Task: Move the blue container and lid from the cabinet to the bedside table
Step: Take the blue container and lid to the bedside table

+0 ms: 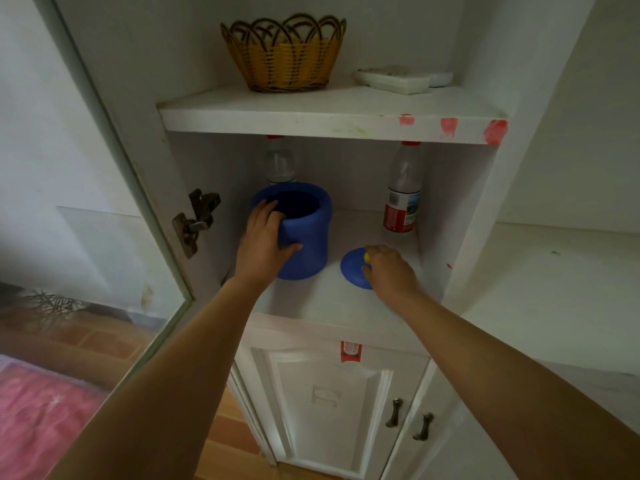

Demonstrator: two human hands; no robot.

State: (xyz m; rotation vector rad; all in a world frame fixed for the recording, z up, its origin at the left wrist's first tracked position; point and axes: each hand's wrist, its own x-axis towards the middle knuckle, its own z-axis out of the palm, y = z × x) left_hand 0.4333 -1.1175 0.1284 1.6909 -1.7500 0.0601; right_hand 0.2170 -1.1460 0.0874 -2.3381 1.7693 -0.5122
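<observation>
- A blue container [304, 233] stands upright at the centre of the frame, on the lower open shelf [311, 299] of a white cabinet. Its long axis is vertical and its open mouth faces up.
- The left hand [261, 237] wraps its left side: fingers hooked over the rim, thumb pressed on the front wall.
- The blue lid [353, 268] lies flat to the container's right, apart from it, with its yellow knob [366, 257] pointing up.
- The right hand [389, 270] covers the lid's right half, fingers curled at the knob; whether they pinch it cannot be told.
- Two clear bottles [403, 192] stand behind.
</observation>
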